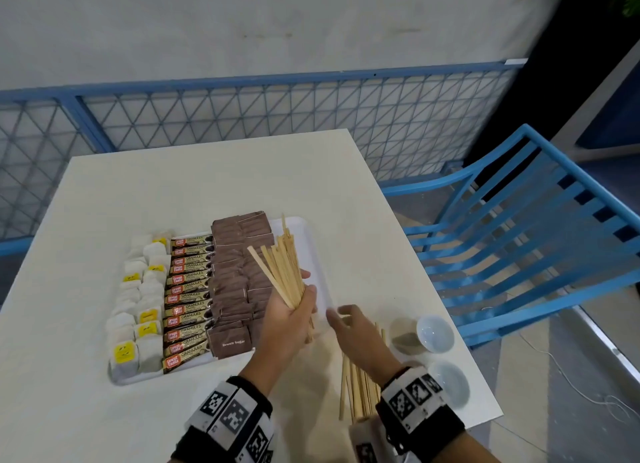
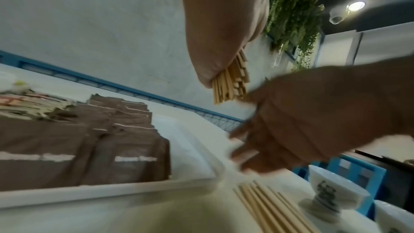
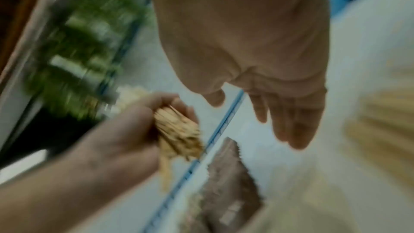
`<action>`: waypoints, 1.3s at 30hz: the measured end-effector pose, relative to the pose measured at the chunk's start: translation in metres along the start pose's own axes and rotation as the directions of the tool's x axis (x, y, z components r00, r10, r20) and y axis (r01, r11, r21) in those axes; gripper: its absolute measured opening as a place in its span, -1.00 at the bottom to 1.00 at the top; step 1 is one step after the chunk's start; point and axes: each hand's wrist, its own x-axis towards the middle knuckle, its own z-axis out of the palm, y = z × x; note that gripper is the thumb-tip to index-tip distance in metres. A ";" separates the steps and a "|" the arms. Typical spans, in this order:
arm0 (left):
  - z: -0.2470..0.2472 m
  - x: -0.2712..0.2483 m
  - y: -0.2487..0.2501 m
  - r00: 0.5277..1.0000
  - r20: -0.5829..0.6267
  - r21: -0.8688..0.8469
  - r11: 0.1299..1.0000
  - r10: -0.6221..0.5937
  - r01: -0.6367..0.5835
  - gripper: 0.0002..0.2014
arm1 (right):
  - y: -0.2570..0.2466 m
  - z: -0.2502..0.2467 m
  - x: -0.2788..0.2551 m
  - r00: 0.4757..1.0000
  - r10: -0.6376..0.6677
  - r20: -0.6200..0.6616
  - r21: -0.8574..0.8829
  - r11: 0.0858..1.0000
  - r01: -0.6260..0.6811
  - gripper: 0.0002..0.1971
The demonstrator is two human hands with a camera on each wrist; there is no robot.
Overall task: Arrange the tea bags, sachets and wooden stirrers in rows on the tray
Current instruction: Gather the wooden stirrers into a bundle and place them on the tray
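Note:
A white tray on the table holds rows of tea bags, gold coffee sachets and brown sugar sachets; its right strip is bare. My left hand grips a fanned bundle of wooden stirrers above that strip, and the bundle's lower ends stick out below the fist. My right hand hovers with straight fingers just right of the tray, holding nothing. More stirrers lie on the table under its wrist.
Two small white cups stand near the table's right edge, with a shadowed beige object beside the farther one. A blue slatted chair is at the right. A blue mesh railing runs behind the table.

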 end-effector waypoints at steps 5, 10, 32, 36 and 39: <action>-0.024 0.002 -0.008 0.998 -0.061 0.080 0.997 0.000 0.005 -0.92 | 0.047 0.005 -0.005 0.967 0.079 -0.242 -0.540 0.817 -0.202 -0.16; -0.049 -0.002 -0.021 0.993 -0.115 0.121 0.992 -0.024 0.038 -0.85 | 0.058 0.019 -0.003 0.935 -0.027 -0.353 -0.619 0.757 -0.212 -0.16; -0.066 -0.014 -0.032 0.994 -0.082 0.119 0.989 -0.073 0.082 -0.84 | 0.034 0.055 0.005 0.927 -0.096 -0.362 -0.553 0.823 -0.131 -0.70; -0.067 -0.014 -0.034 0.993 -0.075 0.132 0.986 -0.092 0.101 -0.85 | 0.052 0.056 0.011 0.952 -0.216 -0.216 -0.641 0.767 0.028 -0.52; -0.066 -0.014 -0.034 0.993 -0.072 0.147 0.984 -0.094 0.103 -0.85 | 0.049 0.053 0.008 0.952 -0.257 -0.165 -0.695 0.716 0.073 -0.39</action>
